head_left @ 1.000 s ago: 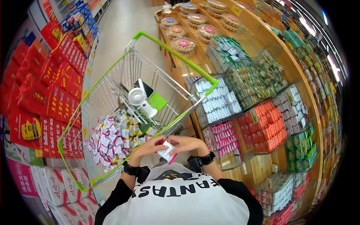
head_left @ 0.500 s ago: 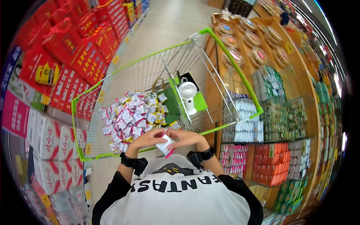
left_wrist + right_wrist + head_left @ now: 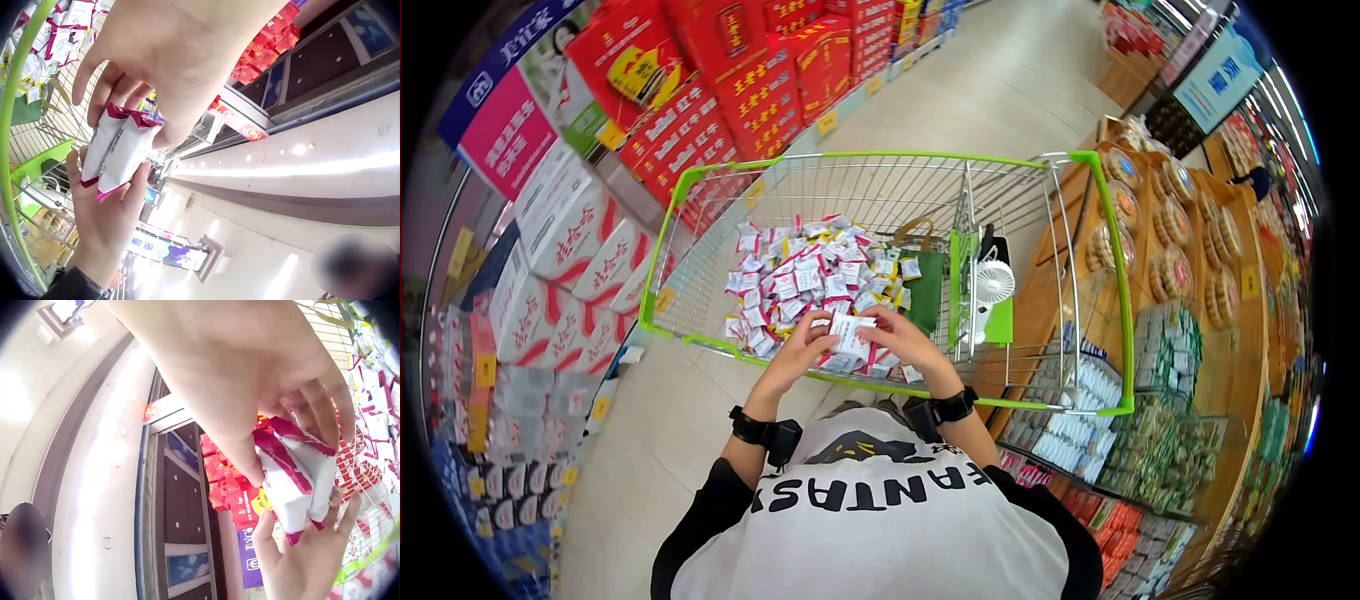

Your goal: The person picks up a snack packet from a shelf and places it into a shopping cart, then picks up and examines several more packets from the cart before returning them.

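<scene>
Two small white snack packets with magenta crimped ends (image 3: 119, 150) are held side by side between both hands, over the near rim of the shopping cart. My left hand (image 3: 802, 352) grips one end of them with thumb and fingers. From the other side, my right hand (image 3: 908, 342) holds the opposite end, its thumb on the near face in the right wrist view. Just beneath and beyond the hands, a heap of similar white, pink and yellow packets (image 3: 780, 262) fills the left part of the cart (image 3: 880, 155).
A green bag (image 3: 925, 300) lies beside the heap. A white handheld fan (image 3: 995, 282) rests near the green seat flap. Red boxes (image 3: 760, 110) and white cartons (image 3: 565, 270) line the left; a wooden display (image 3: 1050, 270) of snacks stands at right, close to the cart.
The cart has swung round to lie crosswise before me, and the aisle view has turned with it. Both hands have moved forward, away from the chest and over the heap, still holding the packets.
</scene>
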A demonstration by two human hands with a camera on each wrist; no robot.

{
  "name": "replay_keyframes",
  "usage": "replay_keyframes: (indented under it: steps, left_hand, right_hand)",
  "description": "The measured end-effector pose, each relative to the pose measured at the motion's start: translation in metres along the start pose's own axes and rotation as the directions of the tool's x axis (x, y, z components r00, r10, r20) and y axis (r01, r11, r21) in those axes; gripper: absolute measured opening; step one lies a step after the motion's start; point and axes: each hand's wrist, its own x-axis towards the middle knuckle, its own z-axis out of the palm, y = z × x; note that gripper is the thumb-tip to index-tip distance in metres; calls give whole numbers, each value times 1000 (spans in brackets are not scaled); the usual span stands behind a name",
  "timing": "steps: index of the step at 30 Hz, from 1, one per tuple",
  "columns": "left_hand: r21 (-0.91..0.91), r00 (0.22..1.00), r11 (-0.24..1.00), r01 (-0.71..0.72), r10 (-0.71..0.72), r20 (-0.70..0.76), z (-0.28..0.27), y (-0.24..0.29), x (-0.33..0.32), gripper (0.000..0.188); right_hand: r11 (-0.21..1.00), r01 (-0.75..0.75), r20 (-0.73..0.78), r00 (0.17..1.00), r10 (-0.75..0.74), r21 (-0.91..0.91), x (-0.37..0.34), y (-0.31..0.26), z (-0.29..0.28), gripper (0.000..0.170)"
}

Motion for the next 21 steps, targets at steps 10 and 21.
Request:
replay_keyframes:
  steps: [10, 21]
  left_hand:
    - [-179, 962, 981, 76, -120, -246, -7, -18, -9, 25]
    - [75, 924, 977, 201, -164, -347, -11, -43, -5, 30]
  right_hand:
    - [992, -120, -5, 993, 121, 46, 21, -5, 1, 32]
    - [977, -209, 72, 976, 206, 33, 37, 9, 0, 33]
